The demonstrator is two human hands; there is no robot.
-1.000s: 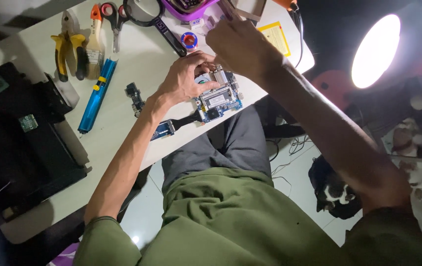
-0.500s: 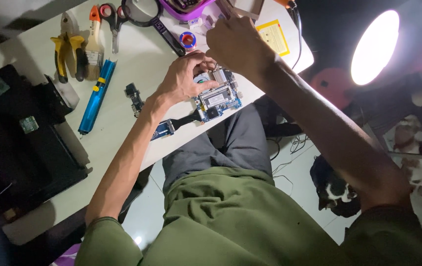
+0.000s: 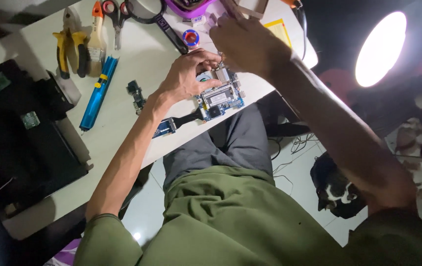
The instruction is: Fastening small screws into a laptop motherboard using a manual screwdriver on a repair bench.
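Note:
A blue circuit board point(image 3: 219, 96) with a metal shield lies at the near edge of the white table point(image 3: 142, 54), a black ribbon cable running from it to a smaller blue board point(image 3: 164, 127). My left hand point(image 3: 184, 76) rests on the board's upper left part, fingers curled on it. My right hand point(image 3: 248, 42) hovers just above the board's far end, fingers closed around something thin that I cannot make out. A small black component point(image 3: 135, 95) lies to the left of the board.
A blue pen-shaped tool point(image 3: 97, 91), yellow-handled pliers point(image 3: 70, 45), a brush point(image 3: 94, 39), scissors point(image 3: 115, 15) and a magnifier point(image 3: 159, 19) lie on the table. A black laptop shell point(image 3: 19, 133) is at left. A bright lamp point(image 3: 380, 47) shines at right. A cat point(image 3: 339, 189) lies on the floor.
Both hands have stayed on the board with only small finger shifts; the view moved slightly.

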